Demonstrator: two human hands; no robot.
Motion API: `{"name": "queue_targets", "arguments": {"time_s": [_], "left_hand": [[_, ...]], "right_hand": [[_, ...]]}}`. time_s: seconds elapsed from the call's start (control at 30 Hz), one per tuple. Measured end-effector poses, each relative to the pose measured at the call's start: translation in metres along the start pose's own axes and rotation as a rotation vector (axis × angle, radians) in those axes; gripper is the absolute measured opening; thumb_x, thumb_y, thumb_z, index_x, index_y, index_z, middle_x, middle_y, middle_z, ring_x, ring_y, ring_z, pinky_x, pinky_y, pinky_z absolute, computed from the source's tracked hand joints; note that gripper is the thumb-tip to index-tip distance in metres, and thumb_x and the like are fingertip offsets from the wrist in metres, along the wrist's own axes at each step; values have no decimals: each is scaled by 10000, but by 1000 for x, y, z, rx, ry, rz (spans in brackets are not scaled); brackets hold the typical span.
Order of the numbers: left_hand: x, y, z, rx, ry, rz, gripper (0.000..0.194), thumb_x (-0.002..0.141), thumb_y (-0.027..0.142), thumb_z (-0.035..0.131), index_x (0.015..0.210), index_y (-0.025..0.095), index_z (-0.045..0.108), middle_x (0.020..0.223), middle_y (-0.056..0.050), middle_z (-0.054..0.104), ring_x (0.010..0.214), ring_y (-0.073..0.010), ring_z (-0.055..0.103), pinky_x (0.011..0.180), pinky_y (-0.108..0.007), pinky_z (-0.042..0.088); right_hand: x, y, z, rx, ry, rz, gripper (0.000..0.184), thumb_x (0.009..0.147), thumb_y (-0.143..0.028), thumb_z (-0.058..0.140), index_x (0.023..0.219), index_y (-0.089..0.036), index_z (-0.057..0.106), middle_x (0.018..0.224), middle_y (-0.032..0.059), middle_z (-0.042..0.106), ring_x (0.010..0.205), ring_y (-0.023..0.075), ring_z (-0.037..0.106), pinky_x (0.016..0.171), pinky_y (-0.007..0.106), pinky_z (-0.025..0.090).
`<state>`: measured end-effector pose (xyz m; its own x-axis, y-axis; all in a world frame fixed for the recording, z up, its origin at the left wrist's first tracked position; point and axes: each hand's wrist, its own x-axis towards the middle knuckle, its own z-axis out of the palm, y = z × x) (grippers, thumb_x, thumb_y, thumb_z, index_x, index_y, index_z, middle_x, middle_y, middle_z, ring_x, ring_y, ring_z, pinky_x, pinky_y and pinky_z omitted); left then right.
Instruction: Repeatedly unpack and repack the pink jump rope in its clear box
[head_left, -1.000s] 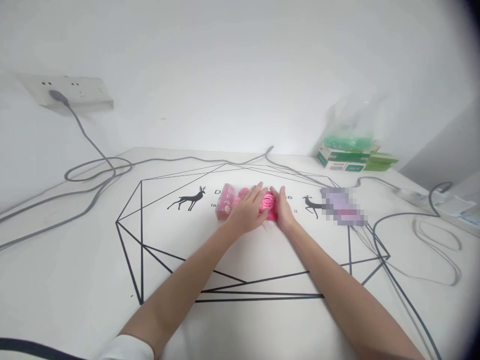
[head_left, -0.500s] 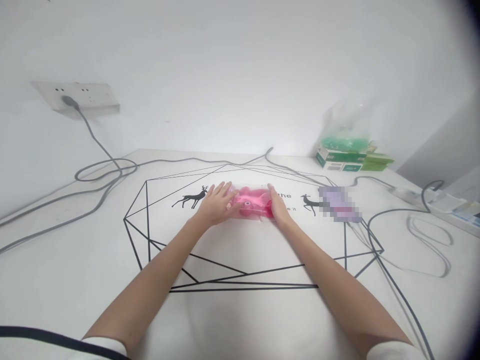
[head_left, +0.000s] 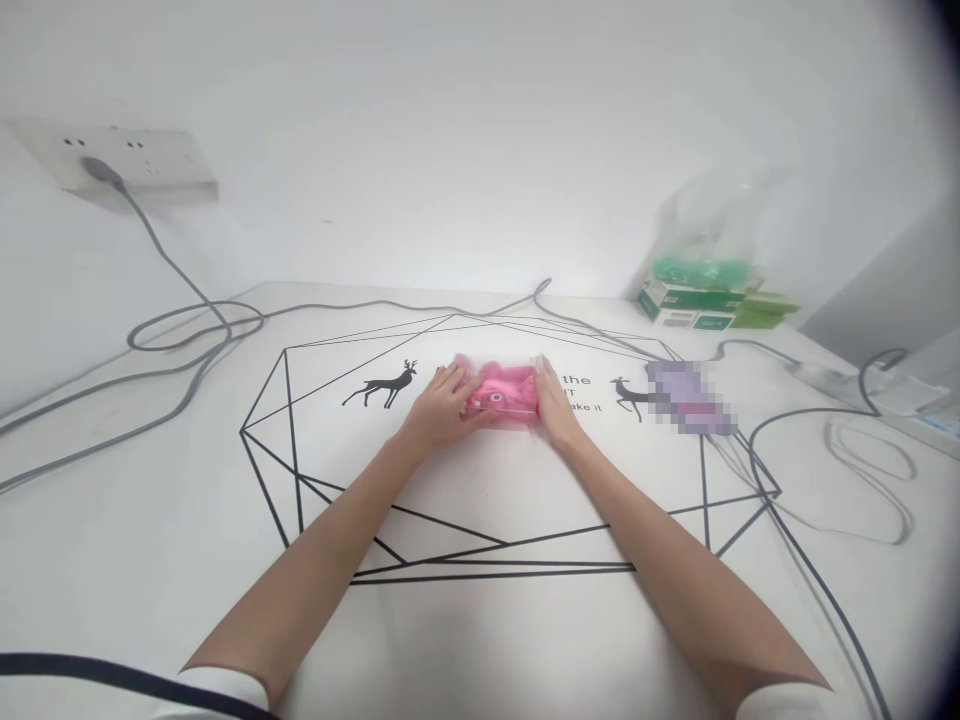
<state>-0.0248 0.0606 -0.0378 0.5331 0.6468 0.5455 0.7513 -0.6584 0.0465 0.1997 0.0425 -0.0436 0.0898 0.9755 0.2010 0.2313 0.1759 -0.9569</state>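
A pink item in a clear plastic package (head_left: 506, 392) lies on the white table between my hands. A round eye-like mark shows on its front; its exact kind I cannot make out. My left hand (head_left: 442, 408) grips the left end, with the thumb along the near side and the fingers curled over the top. Against the right edge rests my right hand (head_left: 553, 402), its thumb and fingers close together and partly hidden. Some pink shows beyond my left fingers. Between them, the hands hold the package at both ends.
Deer figures and black lines are printed on the tabletop (head_left: 480, 500). To the right lies a blurred-out purple phone-like object (head_left: 690, 398). Green and white boxes (head_left: 690, 302) with a plastic bag (head_left: 705, 235) stand at the back. Grey cables (head_left: 217, 330) run along both sides.
My left fingers, spread over the package before, have curled in around its left end. My right hand stays at the right edge. The view has shifted slightly.
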Motion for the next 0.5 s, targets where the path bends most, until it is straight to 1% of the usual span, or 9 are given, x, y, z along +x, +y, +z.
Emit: {"name": "queue_targets", "arguments": {"time_s": [0.1, 0.23, 0.3, 0.4, 0.5], "left_hand": [[-1, 0, 3, -22, 39, 2, 621, 918, 620, 524, 1383, 209, 562, 1450, -140, 526, 1431, -312, 390, 1150, -483, 379], [-1, -1, 5, -25, 72, 21, 620, 924, 620, 513, 1387, 209, 557, 1452, -145, 522, 1427, -315, 396, 1133, -477, 410], [-2, -2, 5, -22, 74, 25, 622, 923, 621, 513, 1393, 215, 551, 1461, -142, 513, 1427, -317, 396, 1133, -478, 411], [-2, -2, 4, -9, 58, 23, 624, 916, 628, 520, 1380, 213, 564, 1464, -140, 512, 1424, -313, 402, 1142, -464, 402], [-2, -3, 3, 12, 35, 27, 616, 917, 616, 528, 1373, 204, 572, 1459, -141, 518, 1424, -308, 403, 1176, -463, 351]], "right_hand": [[-4, -5, 1, -64, -20, 11, 928, 863, -810, 322, 1583, -233, 221, 1669, 0, 109, 1542, 205, 80, 1260, 382, 38], [-4, -7, 3, -70, -14, 3, 932, 852, -825, 309, 1571, -234, 266, 1665, 2, 132, 1540, 192, 90, 1261, 375, 52], [-4, -6, 3, -37, 2, 2, 913, 857, -815, 325, 1558, -232, 306, 1658, 10, 172, 1536, 199, 125, 1262, 384, 74], [-3, -4, 2, 55, 70, 57, 849, 868, -790, 357, 1522, -249, 390, 1623, 16, 285, 1517, 226, 216, 1260, 426, 119], [-2, -2, 1, 128, 120, 84, 778, 883, -756, 391, 1469, -252, 478, 1581, 20, 377, 1495, 241, 281, 1257, 441, 144]]}}
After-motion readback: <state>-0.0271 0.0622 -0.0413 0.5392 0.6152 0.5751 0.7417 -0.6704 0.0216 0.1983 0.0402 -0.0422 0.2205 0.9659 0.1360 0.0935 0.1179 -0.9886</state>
